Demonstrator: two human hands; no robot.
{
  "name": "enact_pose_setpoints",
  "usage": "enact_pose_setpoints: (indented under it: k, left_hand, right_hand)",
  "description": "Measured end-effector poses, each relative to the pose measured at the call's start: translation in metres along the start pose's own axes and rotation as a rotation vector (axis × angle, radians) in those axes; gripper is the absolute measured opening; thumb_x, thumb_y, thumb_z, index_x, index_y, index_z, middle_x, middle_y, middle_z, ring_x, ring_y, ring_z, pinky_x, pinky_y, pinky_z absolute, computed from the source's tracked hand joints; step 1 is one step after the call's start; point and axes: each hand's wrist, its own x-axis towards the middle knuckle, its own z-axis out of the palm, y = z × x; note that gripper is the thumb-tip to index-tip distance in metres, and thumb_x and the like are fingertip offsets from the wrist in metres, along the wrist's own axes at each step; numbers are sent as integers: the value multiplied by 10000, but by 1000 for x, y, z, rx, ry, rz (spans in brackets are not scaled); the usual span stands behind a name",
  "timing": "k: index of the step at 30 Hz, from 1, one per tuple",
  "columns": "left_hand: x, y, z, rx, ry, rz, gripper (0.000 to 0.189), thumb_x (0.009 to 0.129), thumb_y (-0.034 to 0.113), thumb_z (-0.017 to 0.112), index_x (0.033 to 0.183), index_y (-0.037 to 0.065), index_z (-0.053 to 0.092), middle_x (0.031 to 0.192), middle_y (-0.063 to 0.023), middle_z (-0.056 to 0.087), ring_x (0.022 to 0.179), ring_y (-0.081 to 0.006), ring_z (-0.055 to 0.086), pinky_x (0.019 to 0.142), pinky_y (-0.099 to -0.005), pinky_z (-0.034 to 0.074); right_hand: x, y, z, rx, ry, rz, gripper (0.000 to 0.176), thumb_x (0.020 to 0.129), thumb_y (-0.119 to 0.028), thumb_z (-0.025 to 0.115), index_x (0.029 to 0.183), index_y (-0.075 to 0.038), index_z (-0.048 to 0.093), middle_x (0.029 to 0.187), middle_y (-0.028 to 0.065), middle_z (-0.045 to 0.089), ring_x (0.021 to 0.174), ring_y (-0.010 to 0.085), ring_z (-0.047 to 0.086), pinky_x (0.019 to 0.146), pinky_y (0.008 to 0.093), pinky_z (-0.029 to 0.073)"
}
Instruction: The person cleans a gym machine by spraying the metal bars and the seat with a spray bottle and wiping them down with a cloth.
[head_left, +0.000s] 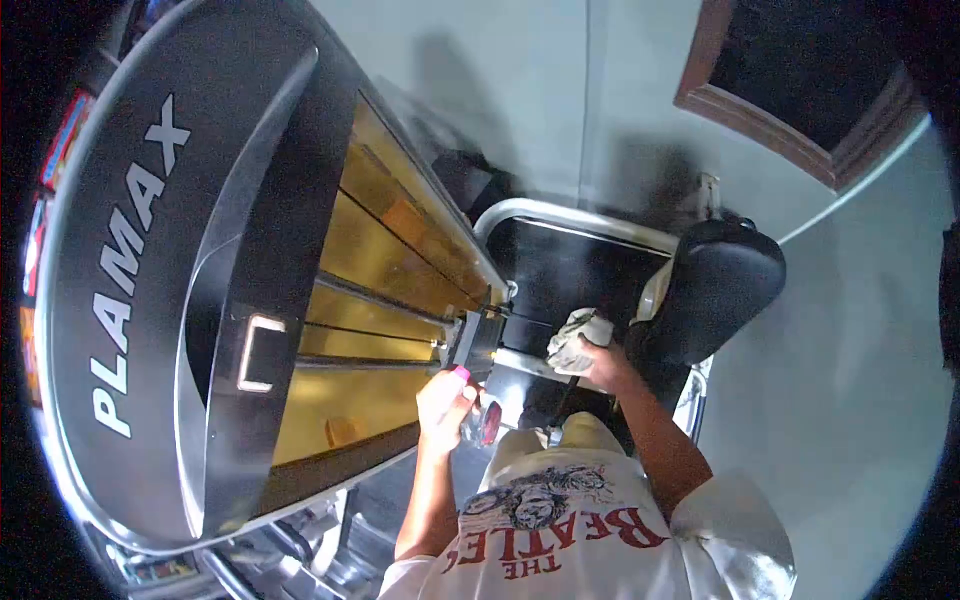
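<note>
My left hand point(443, 402) is closed round the neck of a clear spray bottle point(474, 430) with a pink nozzle point(461, 373). Reddish colour shows on the bottle's side. It is held close to the dark lower block point(478, 340) of an exercise machine's guide rods. In my right hand point(603, 366) is a bunched whitish cloth point(578, 340) with dark marks. The cloth is above the machine's pale frame tube and a dark surface, left of a black padded seat point(730, 290).
The large PLAMAX machine housing point(130, 270) fills the left side, with rods and cables before a yellow panel point(385, 250). A curved white tube point(570, 212) runs behind my hands. A brown-framed dark panel point(760, 125) is on the pale wall at upper right.
</note>
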Motion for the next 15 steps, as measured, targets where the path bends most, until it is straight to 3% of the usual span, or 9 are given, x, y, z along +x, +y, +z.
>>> enact_pose_setpoints:
  k: [1, 2, 5, 6, 9, 10, 12, 15]
  left_hand:
    - [1, -1, -5, -1, -21, 9, 141, 848, 18, 567, 949, -68, 616, 785, -118, 612, 591, -154, 590, 544, -279, 472]
    - [1, 0, -6, -66, 2, -71, 220, 874, 150, 616, 902, -66, 580, 779, -136, 645, 573, -156, 577, 582, -289, 484]
    - [1, -14, -23, -42, -93, -42, 168, 871, 102, 612, 904, -59, 578, 799, -145, 650, 580, -160, 581, 601, -303, 497]
    - [0, -17, -24, -102, -103, -48, 167, 872, 102, 616, 904, -57, 575, 799, -144, 647, 584, -166, 584, 606, -310, 501]
    - [-4, -20, -24, -276, -125, -63, 176, 879, 111, 629, 908, -51, 567, 785, -140, 637, 596, -186, 595, 617, -332, 513]
    - [-4, -16, -21, -330, -135, -55, 186, 884, 121, 632, 912, -50, 564, 773, -137, 632, 598, -194, 599, 618, -339, 516]
    - [-1, -13, -18, -366, -199, -36, 226, 906, 167, 632, 918, -44, 552, 730, -129, 612, 614, -226, 618, 620, -358, 523]
    - [9, -14, -13, -324, -267, -43, 170, 891, 97, 598, 935, -61, 553, 753, -146, 627, 660, -226, 647, 654, -367, 548]
  right_hand:
    - [-13, 2, 15, 30, -58, -1, 397, 945, -271, 593, 1293, -111, 490, 1257, 106, 581, 1172, 323, 565, 993, 567, 439]
    - [-27, 4, 30, 61, -116, -1, 489, 943, -405, 590, 1333, -140, 464, 1309, 109, 553, 1225, 349, 529, 1010, 640, 395]
    - [-50, 19, 48, 168, -103, -4, 627, 921, -548, 523, 1356, -104, 439, 1350, 145, 520, 1268, 370, 490, 1043, 618, 382]
    - [-57, 21, 55, 360, -182, 10, 723, 885, -634, 506, 1371, -102, 438, 1363, 151, 517, 1267, 390, 491, 1013, 642, 396]
    - [-75, 34, 61, 459, -202, -28, 704, 892, -662, 461, 1370, -145, 471, 1337, 133, 552, 1241, 386, 515, 991, 678, 382]
    - [-79, 39, 61, 457, -198, -55, 774, 876, -725, 392, 1388, -149, 459, 1351, 142, 542, 1240, 398, 514, 990, 675, 383]
    - [-94, 43, 67, 468, -97, -83, 808, 865, -749, 373, 1388, -139, 456, 1353, 155, 536, 1238, 410, 512, 987, 674, 385]
    - [-119, 37, 81, 413, 22, -157, 874, 859, -785, 310, 1386, -103, 453, 1362, 187, 515, 1249, 414, 497, 989, 664, 387]
